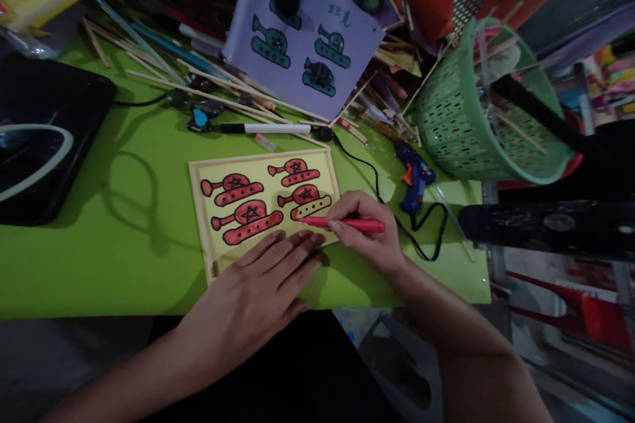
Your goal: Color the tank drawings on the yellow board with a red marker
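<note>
My right hand (370, 231) grips a red marker (360, 224), its tip touching the lower right tank drawing. That drawing's track (317, 207) is red at its left end and pale yellow elsewhere. Several other tanks on the yellow sheet (248, 175) are coloured red with black outlines and stars. Thin wooden strips (197, 211) edge the sheet. Across its lower part my left hand (268, 284) lies flat, fingers stretched out and holding nothing.
Behind the sheet lie a black-and-white marker (270, 128) and many wooden sticks. A purple sheet with green tanks (302, 33) leans there. To the right are a blue glue gun (415, 175) with a black cord and a green basket (456, 106); a black device (49, 132) sits left.
</note>
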`<action>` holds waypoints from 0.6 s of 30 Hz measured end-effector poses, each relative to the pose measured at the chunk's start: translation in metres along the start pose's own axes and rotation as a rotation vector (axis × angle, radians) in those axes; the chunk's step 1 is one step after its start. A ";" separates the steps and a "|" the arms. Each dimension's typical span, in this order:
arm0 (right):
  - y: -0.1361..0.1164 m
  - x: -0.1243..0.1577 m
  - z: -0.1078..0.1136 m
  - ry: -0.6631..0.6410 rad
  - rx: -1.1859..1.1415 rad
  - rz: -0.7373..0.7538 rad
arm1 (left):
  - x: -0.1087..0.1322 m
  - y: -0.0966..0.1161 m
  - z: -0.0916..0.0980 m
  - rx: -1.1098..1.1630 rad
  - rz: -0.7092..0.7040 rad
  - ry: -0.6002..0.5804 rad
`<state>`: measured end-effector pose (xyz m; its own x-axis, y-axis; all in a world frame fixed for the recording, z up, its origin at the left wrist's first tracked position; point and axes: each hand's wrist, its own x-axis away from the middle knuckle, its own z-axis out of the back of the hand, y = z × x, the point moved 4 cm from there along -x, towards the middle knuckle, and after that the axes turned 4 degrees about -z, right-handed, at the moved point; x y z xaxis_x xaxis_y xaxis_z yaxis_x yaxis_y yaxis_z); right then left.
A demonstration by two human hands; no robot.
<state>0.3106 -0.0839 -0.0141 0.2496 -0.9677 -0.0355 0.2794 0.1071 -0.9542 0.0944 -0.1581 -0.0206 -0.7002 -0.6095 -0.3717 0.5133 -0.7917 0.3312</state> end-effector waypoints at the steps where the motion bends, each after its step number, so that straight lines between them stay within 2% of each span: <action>1: 0.000 0.000 0.000 -0.005 -0.001 -0.002 | 0.000 0.000 0.000 -0.002 0.000 0.001; 8: 0.003 0.001 0.002 0.080 -0.036 -0.016 | 0.002 0.000 -0.001 0.012 0.001 -0.036; 18: 0.003 0.000 0.001 0.073 0.007 -0.013 | -0.001 -0.001 0.001 -0.011 -0.014 -0.026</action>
<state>0.3120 -0.0834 -0.0166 0.1775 -0.9831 -0.0449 0.2885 0.0956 -0.9527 0.0938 -0.1570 -0.0194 -0.7202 -0.5971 -0.3534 0.5084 -0.8007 0.3167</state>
